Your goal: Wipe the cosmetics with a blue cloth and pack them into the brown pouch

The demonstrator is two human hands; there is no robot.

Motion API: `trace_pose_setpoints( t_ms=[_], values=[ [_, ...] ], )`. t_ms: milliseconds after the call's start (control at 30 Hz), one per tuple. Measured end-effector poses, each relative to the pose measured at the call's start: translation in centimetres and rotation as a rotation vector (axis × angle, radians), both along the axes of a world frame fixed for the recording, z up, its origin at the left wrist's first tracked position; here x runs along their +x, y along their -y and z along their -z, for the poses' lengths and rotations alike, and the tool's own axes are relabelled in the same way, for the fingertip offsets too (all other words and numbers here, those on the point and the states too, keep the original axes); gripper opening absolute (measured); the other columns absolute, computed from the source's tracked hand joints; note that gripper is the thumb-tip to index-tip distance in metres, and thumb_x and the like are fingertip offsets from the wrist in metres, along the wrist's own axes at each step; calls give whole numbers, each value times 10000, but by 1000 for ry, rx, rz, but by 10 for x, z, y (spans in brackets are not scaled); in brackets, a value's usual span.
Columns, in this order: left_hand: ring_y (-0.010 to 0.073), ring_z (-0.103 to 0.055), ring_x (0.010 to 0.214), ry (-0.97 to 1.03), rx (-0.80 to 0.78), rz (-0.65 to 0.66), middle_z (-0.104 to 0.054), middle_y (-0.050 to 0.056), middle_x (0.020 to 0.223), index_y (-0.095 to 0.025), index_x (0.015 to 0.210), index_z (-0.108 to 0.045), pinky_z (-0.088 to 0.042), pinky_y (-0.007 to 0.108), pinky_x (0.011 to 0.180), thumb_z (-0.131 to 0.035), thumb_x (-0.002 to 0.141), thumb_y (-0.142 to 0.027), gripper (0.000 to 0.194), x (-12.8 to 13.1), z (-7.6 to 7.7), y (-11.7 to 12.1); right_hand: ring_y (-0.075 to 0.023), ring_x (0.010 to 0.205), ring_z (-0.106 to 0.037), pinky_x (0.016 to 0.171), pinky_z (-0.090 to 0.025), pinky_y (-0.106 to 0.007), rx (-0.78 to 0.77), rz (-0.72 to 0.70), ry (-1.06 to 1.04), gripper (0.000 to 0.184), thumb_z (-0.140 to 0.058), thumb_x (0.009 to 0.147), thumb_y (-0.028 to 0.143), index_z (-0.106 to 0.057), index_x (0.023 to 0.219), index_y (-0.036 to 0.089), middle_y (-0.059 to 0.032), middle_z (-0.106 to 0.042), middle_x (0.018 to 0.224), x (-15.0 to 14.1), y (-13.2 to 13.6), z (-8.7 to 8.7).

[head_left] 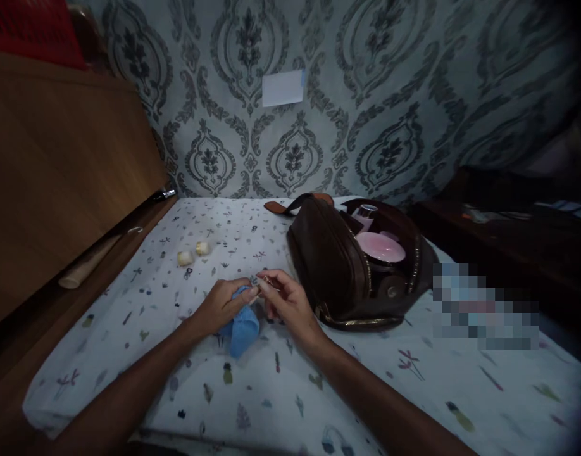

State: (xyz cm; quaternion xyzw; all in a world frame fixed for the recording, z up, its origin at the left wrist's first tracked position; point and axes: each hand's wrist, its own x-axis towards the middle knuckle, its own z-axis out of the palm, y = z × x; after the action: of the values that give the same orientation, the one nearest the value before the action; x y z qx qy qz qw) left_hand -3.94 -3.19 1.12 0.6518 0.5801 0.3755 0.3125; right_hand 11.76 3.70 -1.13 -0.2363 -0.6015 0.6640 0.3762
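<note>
While a blue cloth (244, 334) is held beneath the curled left hand (224, 303), a thin item (267, 279), too small to identify, is pinched between the thumb and fingers of the right hand (293, 307), close against the left fingertips. Both are held over the printed sheet (243, 392). Beside the right hand, an open brown bag (323, 259) is set down; leftward, two small cylinders (185, 258) are placed close together.

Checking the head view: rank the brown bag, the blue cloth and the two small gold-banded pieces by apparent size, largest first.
1. Brown bag
2. Blue cloth, partly hidden by the left hand
3. Gold-banded pieces, left and right: too alike to rank apart.
</note>
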Motion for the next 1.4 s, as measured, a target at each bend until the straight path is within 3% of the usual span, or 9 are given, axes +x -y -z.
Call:
trace_pose_setpoints(
  t_ms=[133,267,433,567,867,1167,1267,1400],
  values=[
    [108,-357,580,22,-26,-27,-334,-55,594,-194,631,-407,-304,241,570,-393,936,-589,499,-1,1,-3,-70,412,-411,386,-266,-191,-30,0,19,423,-689,774,594,-601,855,189,79,-472,516,1,2,-1],
    [109,-380,586,69,-91,7,-382,-49,611,-186,655,-444,-320,235,567,-431,917,-606,496,-12,-2,-4,-83,464,-450,433,-329,-199,-40,53,-10,384,-672,806,557,-626,907,189,58,-533,558,1,2,-1],
    [103,-372,585,86,-338,162,-395,-50,627,-175,709,-504,-291,223,530,-563,841,-613,462,-30,-12,-3,-97,482,-459,456,-340,-216,-21,134,-40,377,-665,812,550,-634,915,189,52,-540,557,1,-3,2],
    [102,-408,616,203,-490,251,-450,-56,681,-177,812,-563,-327,208,546,-742,722,-485,367,-36,-16,-2,-98,478,-458,463,-345,-222,-10,139,-37,388,-662,806,559,-623,910,187,55,-536,552,1,-4,2],
    [96,-404,583,192,-416,180,-470,-59,648,-172,791,-589,-331,208,537,-741,721,-452,326,-28,-16,-3,-82,432,-413,436,-318,-201,-23,154,7,435,-672,768,612,-517,727,207,76,-492,485,1,-6,1],
    [114,-424,622,130,-376,131,-456,-48,663,-176,758,-577,-348,209,547,-740,703,-504,370,-29,-16,-2,-81,420,-412,433,-305,-206,-23,146,-9,410,-677,773,577,-508,706,210,78,-483,490,1,-8,3],
    [123,-446,637,149,-331,20,-473,-41,695,-181,789,-589,-357,212,555,-743,696,-519,383,-31,-14,-1,-76,422,-408,427,-300,-203,-30,146,-49,394,-679,763,564,-517,725,207,80,-482,524,1,-7,1],
    [124,-462,615,249,-166,-233,-479,-46,666,-179,771,-584,-383,216,566,-741,688,-546,408,-32,-12,-1,-81,477,-455,458,-345,-201,12,148,-89,320,-671,769,488,-528,763,202,64,-517,616,3,0,-11]
  ],
)
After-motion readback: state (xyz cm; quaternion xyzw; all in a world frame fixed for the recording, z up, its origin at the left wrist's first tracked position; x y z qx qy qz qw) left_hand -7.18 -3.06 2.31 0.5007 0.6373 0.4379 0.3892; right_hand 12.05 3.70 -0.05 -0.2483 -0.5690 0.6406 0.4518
